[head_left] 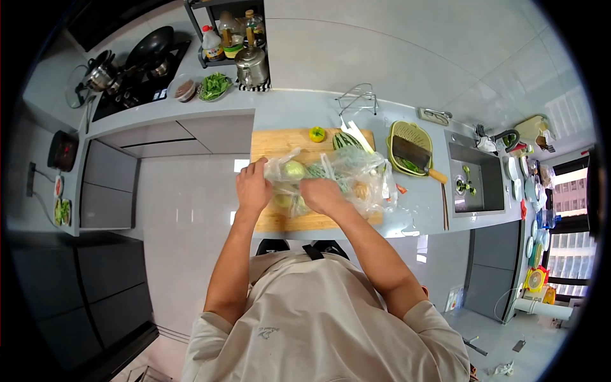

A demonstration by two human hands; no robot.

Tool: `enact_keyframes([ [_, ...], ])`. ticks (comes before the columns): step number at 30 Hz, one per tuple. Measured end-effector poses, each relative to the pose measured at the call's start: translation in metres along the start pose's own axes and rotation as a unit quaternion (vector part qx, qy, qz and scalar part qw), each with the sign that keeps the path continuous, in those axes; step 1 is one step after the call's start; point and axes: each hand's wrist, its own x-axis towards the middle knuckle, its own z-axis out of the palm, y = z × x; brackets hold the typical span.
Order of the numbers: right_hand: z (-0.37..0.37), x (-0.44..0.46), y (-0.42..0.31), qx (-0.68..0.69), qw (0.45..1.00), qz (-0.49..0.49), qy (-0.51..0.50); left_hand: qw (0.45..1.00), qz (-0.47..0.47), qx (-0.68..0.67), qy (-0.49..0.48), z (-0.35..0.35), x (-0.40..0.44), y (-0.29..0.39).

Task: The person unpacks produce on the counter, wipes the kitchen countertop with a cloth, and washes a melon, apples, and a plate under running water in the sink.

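Note:
A clear plastic bag point(273, 169) lies over the wooden cutting board point(267, 223), with a round pale green vegetable or fruit point(294, 169) showing through it. My left hand point(254, 186) pinches the bag's left edge. Closed in a fist, my right hand point(321, 195) grips the plastic near the middle; its fingertips are hidden. More crumpled clear plastic point(375, 167) spreads to the right, with produce inside that I cannot make out fully. Behind the bags are a yellow-green bell pepper point(317, 134), a striped green melon point(345, 141) and white stalks point(358, 135).
Right of the board, a cleaver point(412, 155) rests across a green colander point(398, 130). Chopsticks point(445, 207) lie beside the sink point(490, 184). A wire rack point(358, 99) stands at the wall. Far left are a plate of greens point(214, 86), a kettle point(251, 65) and a wok point(151, 48).

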Motion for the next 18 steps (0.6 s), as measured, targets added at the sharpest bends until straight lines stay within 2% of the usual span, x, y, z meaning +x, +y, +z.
enact_keyframes([
  [2, 0.007, 0.002, 0.000, -0.007, 1.000, 0.021, 0.018, 0.999, 0.031, -0.015, -0.001, -0.002, -0.003, -0.002],
  [4, 0.016, 0.000, -0.001, 0.027, 0.977, -0.021, 0.210, 0.998, 0.061, -0.031, 0.000, -0.003, -0.004, -0.002],
  [9, 0.009, 0.008, -0.003, -0.005, 0.985, 0.053, 0.163, 0.990, 0.143, -0.015, 0.000, -0.008, 0.000, 0.004],
  [11, 0.003, 0.009, -0.002, -0.014, 0.987, 0.079, 0.140, 0.992, 0.127, 0.022, -0.003, -0.007, 0.001, 0.000],
  [13, -0.001, 0.005, 0.011, -0.045, 0.992, -0.033, 0.110, 0.992, 0.112, 0.057, -0.008, -0.004, 0.000, -0.004],
  [14, 0.000, 0.000, 0.017, -0.046, 0.992, -0.032, 0.110, 0.994, 0.093, 0.058, -0.023, -0.003, -0.001, -0.007],
  [16, -0.017, -0.018, 0.011, 0.048, 0.976, -0.133, 0.166, 0.995, 0.073, 0.059, -0.038, -0.005, -0.001, -0.005],
  [17, -0.018, -0.019, 0.012, 0.047, 0.976, -0.133, 0.166, 0.996, 0.035, 0.052, -0.057, -0.006, 0.000, -0.001],
  [18, -0.018, -0.020, 0.013, 0.056, 0.952, -0.219, 0.208, 0.996, -0.003, 0.044, -0.076, -0.006, 0.001, 0.002],
])
